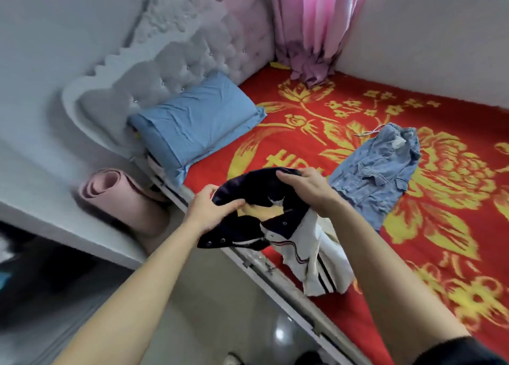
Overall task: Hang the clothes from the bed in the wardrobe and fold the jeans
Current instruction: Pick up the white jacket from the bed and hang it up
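Note:
Above the near edge of the bed I hold up a white jacket (308, 251) with a dark navy collar and navy stripes. My left hand (212, 210) grips the collar on its left side. My right hand (305, 185) grips the top of the collar from above. The jacket's white body hangs down and its hem touches the blanket. Light blue jeans (377, 172) lie crumpled on the bed to the right of my hands, apart from them. No wardrobe is in view.
The bed carries a red blanket (413, 254) with yellow flowers and a blue pillow (192, 125) against the tufted white headboard (165, 70). A pink curtain (311, 34) hangs at the far corner. A rolled pink mat (121, 196) stands beside the bed on the left.

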The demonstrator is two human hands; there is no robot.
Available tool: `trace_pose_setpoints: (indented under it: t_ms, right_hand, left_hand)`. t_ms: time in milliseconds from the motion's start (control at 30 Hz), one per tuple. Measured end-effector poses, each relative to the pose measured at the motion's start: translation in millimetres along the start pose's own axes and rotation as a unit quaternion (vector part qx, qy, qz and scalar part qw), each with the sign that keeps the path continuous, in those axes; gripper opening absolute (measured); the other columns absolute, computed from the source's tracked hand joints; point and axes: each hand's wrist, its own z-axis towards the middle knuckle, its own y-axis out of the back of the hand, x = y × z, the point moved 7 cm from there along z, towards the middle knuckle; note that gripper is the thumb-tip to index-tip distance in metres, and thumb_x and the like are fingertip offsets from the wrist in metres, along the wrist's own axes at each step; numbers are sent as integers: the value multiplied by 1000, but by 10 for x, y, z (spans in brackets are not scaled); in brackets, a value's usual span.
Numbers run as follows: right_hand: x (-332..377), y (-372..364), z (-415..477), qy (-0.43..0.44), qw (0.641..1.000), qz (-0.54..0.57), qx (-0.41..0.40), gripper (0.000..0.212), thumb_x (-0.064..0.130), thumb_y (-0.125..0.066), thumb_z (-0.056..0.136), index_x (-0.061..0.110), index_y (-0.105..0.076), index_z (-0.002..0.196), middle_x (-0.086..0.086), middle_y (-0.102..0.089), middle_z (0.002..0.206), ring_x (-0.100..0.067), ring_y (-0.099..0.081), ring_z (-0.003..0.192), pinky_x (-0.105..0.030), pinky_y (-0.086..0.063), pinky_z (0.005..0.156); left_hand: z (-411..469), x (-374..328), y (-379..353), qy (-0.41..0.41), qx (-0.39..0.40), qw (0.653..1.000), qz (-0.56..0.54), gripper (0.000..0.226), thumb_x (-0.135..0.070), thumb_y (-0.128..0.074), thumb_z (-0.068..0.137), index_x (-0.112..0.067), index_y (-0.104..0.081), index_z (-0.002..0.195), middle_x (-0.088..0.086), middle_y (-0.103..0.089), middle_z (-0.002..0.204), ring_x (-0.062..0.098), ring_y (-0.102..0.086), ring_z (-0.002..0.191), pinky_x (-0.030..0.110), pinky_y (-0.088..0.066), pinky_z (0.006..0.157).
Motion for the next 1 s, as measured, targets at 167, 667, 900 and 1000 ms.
trace_pose_setpoints:
  t_ms: [167,667,900,1000]
  right_hand:
    - [823,-1066,-180,65,983,109,136,25,31,-68,93,10,-80,89,-17,-76,93,-29,-75,79,-28,-58,62]
    - [2066,-5060,-791,91,962,-5,258,23,30,-74,87,10,-80,79,-14,-77,86,-24,-75,70,-27,-58,57]
    - [2279,-6756,-1010,39,946,11,323,27,32,-78,82,12,-76,100,-17,-75,103,-33,-74,94,-45,-60,86]
    - [2355,-7423,-1084,24,922,-4,386,18,35,-81,77,18,-82,77,-16,-76,98,-32,-75,88,-41,-61,77]
  left_hand:
    - [-257,506,1109,-20,-207,978,10,41,-57,-71,81,-18,-59,75,-1,-63,70,21,-60,69,36,-46,63]
    - [-1877,3641,3886,198,-157,918,-306,60,-63,-79,64,-8,-73,87,12,-74,91,21,-71,71,25,-50,55]
    - [-2675,4219,4689,103,-516,809,261,33,-37,-61,91,-15,-60,115,14,-55,118,36,-52,105,46,-43,82]
    - [-2657,4726,4785,182,-396,854,284,52,-40,-53,95,-15,-47,141,19,-45,141,37,-43,130,50,-36,104]
